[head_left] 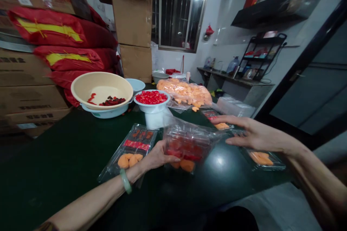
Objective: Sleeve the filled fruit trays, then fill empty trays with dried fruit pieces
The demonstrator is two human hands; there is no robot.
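Observation:
My left hand (159, 157), a green bangle on its wrist, grips a filled clear plastic box (187, 144) by its near left side. Red packets and orange pieces show through that box, blurred, and thin clear film spreads from its upper edge. Left of it lies another clear box (135, 144) with dark red pieces, red packets and orange pieces. My right hand (249, 133) hovers with fingers stretched and apart, nothing seen in them. Below and beyond that hand are a box with orange pieces (261, 158) and a further box (222, 125), partly hidden by the fingers.
Behind stand a cream basin (101, 83) with dark red pieces, a white bowl (151, 106) of red packets and a large clear bag (187, 92) of orange pieces. Stacked clear boxes (235, 108) sit back right. Cartons and red sacks (73, 39) rise at the left.

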